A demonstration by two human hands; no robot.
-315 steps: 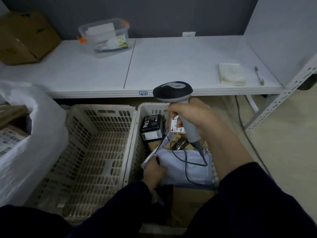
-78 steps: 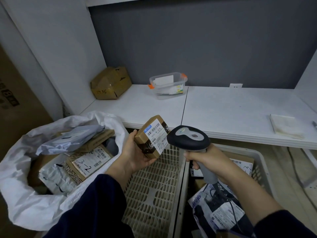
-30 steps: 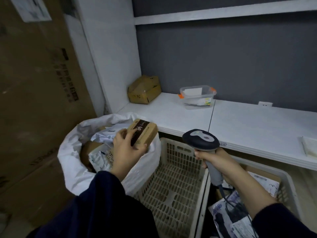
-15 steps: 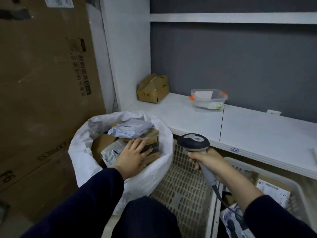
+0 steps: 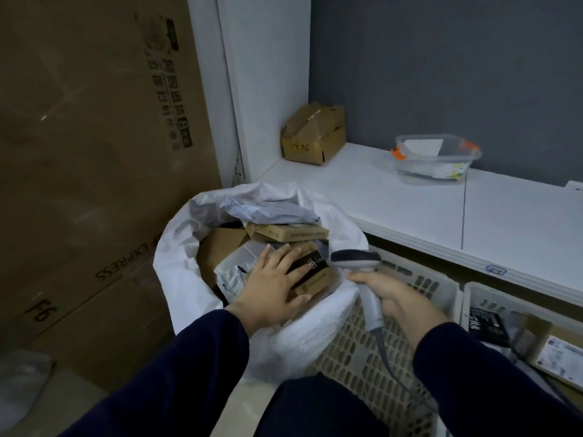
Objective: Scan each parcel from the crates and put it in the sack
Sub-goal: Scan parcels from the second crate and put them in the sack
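Observation:
The white sack (image 5: 179,279) stands open at the left, filled with several parcels. My left hand (image 5: 271,288) lies flat, fingers straight, on a small brown and black box (image 5: 315,272) that sits on top of the pile in the sack. My right hand (image 5: 391,298) grips the handle of the grey barcode scanner (image 5: 355,258), held just right of the sack's rim, its cable trailing down. An empty white crate (image 5: 410,279) is under the scanner. A second crate (image 5: 473,294) at the right holds several parcels.
A white shelf (image 5: 410,209) runs behind the crates, carrying a crumpled cardboard box (image 5: 312,134) and a clear plastic tub (image 5: 438,159). Tall cardboard cartons (image 5: 94,152) stand against the left, close to the sack. A grey wall is behind.
My left hand carried the small box from the scan position into the sack and now lies flat on it. The view turned left. My right hand kept the scanner.

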